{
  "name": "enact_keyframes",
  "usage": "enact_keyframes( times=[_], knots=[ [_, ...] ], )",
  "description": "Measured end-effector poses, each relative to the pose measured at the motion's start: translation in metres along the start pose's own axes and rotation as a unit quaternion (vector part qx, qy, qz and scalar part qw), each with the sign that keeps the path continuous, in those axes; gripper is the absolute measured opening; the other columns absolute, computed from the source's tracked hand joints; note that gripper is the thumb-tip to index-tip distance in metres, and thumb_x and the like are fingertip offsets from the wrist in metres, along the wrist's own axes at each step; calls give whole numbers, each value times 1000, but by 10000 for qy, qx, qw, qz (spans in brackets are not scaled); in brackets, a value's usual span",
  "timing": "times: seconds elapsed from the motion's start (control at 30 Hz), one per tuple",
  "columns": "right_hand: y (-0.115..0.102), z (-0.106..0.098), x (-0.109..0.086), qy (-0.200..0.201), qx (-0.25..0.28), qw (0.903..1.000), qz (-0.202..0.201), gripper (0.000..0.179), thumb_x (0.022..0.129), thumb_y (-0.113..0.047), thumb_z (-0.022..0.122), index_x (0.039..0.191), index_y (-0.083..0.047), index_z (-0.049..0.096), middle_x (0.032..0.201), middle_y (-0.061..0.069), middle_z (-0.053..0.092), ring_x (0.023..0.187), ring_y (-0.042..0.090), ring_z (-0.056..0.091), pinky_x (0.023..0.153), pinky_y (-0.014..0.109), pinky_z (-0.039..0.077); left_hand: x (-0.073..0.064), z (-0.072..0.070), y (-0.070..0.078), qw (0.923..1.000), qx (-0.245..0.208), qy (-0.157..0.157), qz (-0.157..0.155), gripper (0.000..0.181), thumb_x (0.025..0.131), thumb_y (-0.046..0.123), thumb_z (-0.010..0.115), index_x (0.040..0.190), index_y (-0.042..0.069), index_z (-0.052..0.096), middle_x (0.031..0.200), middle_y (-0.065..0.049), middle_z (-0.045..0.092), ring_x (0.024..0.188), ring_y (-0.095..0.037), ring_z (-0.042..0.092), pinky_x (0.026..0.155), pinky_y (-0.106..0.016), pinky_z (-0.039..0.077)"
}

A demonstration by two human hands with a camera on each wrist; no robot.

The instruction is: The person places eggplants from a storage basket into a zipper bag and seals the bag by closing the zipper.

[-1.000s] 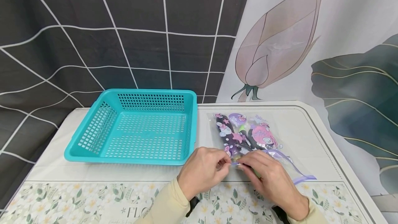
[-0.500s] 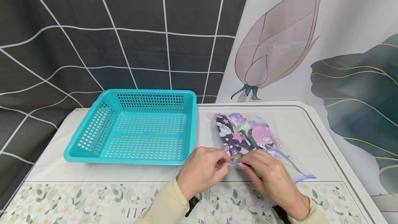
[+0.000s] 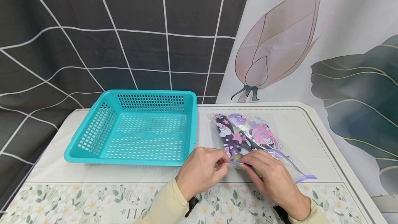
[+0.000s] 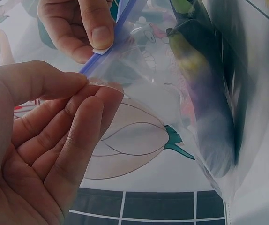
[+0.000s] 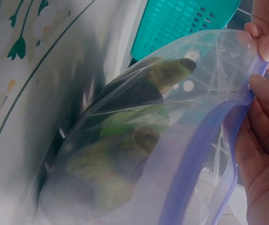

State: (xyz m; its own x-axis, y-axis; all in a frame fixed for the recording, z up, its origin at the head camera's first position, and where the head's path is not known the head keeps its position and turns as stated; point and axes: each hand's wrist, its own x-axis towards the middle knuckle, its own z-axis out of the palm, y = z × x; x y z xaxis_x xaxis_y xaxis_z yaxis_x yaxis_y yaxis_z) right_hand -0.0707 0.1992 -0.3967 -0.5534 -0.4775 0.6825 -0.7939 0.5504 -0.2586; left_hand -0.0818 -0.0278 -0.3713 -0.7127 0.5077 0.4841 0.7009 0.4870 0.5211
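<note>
A clear zip bag (image 3: 261, 136) with cartoon prints and a purple zip strip (image 4: 127, 21) lies on the table, its near edge raised. My left hand (image 3: 202, 170) pinches the strip's left end at the bag's corner between thumb and fingers. Close beside it, my right hand (image 3: 270, 175) pinches a small white slider (image 4: 101, 50) on the strip. Right of that hand, the strip gapes apart in the right wrist view. Inside the bag are a long dark piece (image 4: 209, 108) with a green-yellow end and blurred greenish-brown pieces (image 5: 111, 164); their kind is unclear.
A turquoise perforated basket (image 3: 130, 161) stands left of the bag. The table has a white cover (image 3: 298, 127) with a floral front band (image 3: 77, 199). Behind it hang a dark grid-patterned cloth (image 3: 140, 51) and a pale flower-printed one (image 3: 289, 85).
Both hands stay almost in place at the strip, their fingertips a touch farther apart. The bag's film has shifted slightly, with more sheen across its middle.
</note>
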Motion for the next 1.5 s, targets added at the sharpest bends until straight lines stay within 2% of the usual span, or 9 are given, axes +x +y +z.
enact_keyframes(
  times=[1.5],
  knots=[
    [3,-5,2,-36,-51,10000,52,32,106,-33,51,96,-14,74,95,-9,69,89,10,64,84,19,49,1,-1,-2,10000,-14,-14,69,5,83,5,73,84,10,75,79,4,73,66,0,64,65,-9,49]
  ],
)
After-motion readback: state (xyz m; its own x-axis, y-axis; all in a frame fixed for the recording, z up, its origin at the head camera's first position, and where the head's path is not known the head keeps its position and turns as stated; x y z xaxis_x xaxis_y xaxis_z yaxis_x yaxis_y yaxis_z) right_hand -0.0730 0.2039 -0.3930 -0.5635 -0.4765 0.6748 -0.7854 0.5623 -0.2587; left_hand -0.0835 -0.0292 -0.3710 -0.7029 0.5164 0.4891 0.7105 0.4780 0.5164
